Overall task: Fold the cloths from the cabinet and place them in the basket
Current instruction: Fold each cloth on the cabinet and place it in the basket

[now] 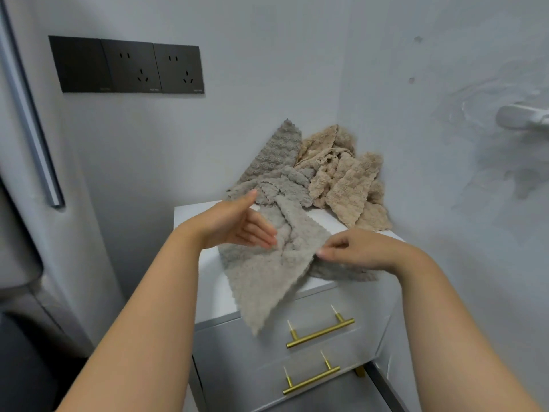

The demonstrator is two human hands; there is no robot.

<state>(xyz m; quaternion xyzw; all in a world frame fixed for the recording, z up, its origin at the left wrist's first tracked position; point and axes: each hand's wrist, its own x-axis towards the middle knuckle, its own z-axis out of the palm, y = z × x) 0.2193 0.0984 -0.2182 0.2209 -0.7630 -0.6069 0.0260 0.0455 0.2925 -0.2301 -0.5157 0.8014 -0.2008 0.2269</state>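
Light grey fluffy cloth with a scalloped edge, lying crumpled across the near part of the white cabinet top. One corner hangs down over the front of the upper drawer.

Left hand: fingers straight and held together, tips touching the cloth's upper folds from the left.

Right hand: fingers curled, thumb and forefinger pinching the cloth's right edge.

Farther back, in the wall corner, a darker grey fluffy cloth is heaped on the left. It touches a pile of beige fluffy cloths on the right, and both rest on the same cabinet top.

The cabinet front shows two drawers, one with an upper brass bar handle and one with a lower brass bar handle.

A row of three black socket plates is set in the far wall to the left. A grey vertical handle bar stands at the far left. A white wall-mounted fitting at the far right is blurred.
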